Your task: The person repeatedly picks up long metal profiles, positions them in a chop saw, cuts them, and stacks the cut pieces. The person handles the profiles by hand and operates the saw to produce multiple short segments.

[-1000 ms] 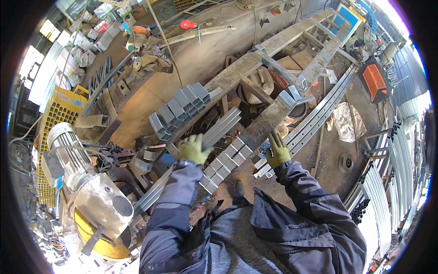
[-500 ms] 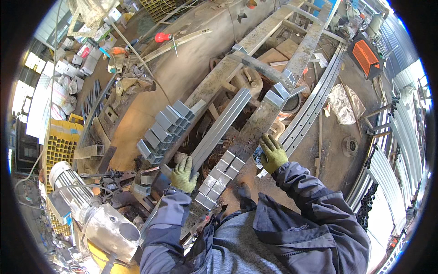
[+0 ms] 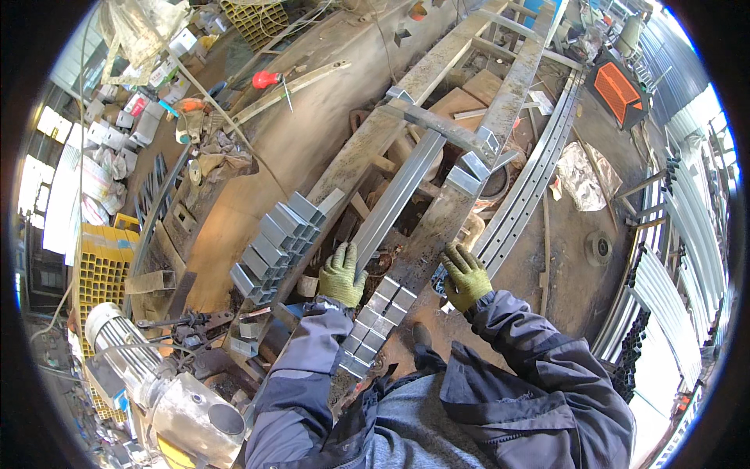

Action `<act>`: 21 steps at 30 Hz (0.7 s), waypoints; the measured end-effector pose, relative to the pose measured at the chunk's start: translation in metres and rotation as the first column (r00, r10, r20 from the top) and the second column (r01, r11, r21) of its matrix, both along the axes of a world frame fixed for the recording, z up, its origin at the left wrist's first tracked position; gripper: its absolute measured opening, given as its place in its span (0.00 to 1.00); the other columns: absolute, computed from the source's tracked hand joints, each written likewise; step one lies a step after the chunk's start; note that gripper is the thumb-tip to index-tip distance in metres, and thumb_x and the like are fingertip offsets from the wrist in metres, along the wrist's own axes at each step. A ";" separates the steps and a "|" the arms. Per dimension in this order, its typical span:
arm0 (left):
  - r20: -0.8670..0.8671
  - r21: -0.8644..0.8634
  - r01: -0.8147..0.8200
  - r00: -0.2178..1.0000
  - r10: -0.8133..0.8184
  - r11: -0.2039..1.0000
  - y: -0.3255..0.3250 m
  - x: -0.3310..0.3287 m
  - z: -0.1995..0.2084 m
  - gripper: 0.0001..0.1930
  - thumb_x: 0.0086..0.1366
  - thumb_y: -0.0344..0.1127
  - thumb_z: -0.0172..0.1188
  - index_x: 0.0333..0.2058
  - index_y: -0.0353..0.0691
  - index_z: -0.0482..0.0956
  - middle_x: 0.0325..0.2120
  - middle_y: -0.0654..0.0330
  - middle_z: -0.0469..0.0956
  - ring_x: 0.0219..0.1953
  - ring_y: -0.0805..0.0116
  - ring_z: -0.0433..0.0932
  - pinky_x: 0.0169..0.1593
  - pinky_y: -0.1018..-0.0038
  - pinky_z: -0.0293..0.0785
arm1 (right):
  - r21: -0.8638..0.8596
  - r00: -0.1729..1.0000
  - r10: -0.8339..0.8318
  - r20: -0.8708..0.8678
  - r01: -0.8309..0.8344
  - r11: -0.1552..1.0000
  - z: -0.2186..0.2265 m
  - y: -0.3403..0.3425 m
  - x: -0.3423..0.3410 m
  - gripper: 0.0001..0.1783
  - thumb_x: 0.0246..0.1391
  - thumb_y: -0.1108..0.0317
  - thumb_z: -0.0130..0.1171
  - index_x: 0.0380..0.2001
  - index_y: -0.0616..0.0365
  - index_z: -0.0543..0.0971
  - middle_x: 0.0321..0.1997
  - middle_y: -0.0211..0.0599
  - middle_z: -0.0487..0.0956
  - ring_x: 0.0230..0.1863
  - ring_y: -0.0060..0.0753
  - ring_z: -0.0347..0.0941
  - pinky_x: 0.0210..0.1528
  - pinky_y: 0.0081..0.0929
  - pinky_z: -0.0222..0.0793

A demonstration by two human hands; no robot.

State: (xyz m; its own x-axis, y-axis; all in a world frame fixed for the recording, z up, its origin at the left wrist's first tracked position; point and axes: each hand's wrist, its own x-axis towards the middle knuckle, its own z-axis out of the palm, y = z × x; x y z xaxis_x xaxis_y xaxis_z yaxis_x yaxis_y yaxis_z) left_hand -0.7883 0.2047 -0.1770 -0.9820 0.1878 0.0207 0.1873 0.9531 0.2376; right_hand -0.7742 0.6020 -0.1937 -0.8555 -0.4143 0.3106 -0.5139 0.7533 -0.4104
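My left hand [image 3: 342,280], in a yellow-green work glove, is closed at the near end of a long grooved galvanized steel channel [image 3: 398,187]. Its fingers lie along the channel's left side; the thumb is on the right. The channel's far end meets a steel crossbar [image 3: 445,127] spanning a rusty frame. My right hand [image 3: 466,275], gloved alike, rests with fingers spread at the right edge of the near frame beam [image 3: 437,223], beside a blue item partly hidden under it. Several short, shiny metal blocks [image 3: 379,324] sit in two rows on this beam, between my hands.
Cut square-tube pieces [image 3: 277,246] are stacked on the far beam. Short bracket pieces [image 3: 466,177] sit near the crossbar. An electric motor [image 3: 125,344] stands at left, with yellow square tubes [image 3: 101,266] behind it. Long perforated rails [image 3: 531,176] lie at right.
My left hand and the channel have moved away and to the right, bringing the channel's far end up to the crossbar. My right hand stays at the beam's edge. The view has shifted slightly.
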 end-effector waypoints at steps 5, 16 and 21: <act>0.059 -0.044 0.005 0.998 -0.003 0.999 0.016 -0.020 0.006 0.50 0.73 0.50 0.75 0.88 0.45 0.64 0.85 0.46 0.66 0.75 0.33 0.75 0.78 0.41 0.74 | -0.010 1.000 -0.003 0.002 0.003 1.000 -0.001 0.000 0.000 0.41 0.54 0.73 0.69 0.75 0.62 0.83 0.83 0.59 0.78 0.84 0.71 0.72 0.84 0.65 0.70; 0.624 0.427 -0.499 0.766 0.153 0.754 -0.060 -0.029 -0.014 0.45 0.75 0.57 0.82 0.80 0.37 0.77 0.66 0.43 0.89 0.67 0.53 0.88 0.72 0.59 0.81 | -0.015 1.000 0.005 -0.011 -0.005 1.000 0.003 0.001 0.001 0.39 0.56 0.72 0.68 0.74 0.62 0.83 0.83 0.59 0.78 0.82 0.72 0.74 0.82 0.67 0.72; 0.668 0.463 -0.455 0.743 0.038 0.761 -0.075 -0.052 -0.023 0.30 0.79 0.54 0.79 0.68 0.38 0.90 0.57 0.52 0.95 0.59 0.61 0.91 0.68 0.63 0.82 | -0.020 1.000 -0.005 -0.013 0.004 1.000 -0.004 0.000 0.004 0.41 0.55 0.72 0.67 0.75 0.61 0.82 0.84 0.59 0.76 0.81 0.74 0.74 0.83 0.68 0.71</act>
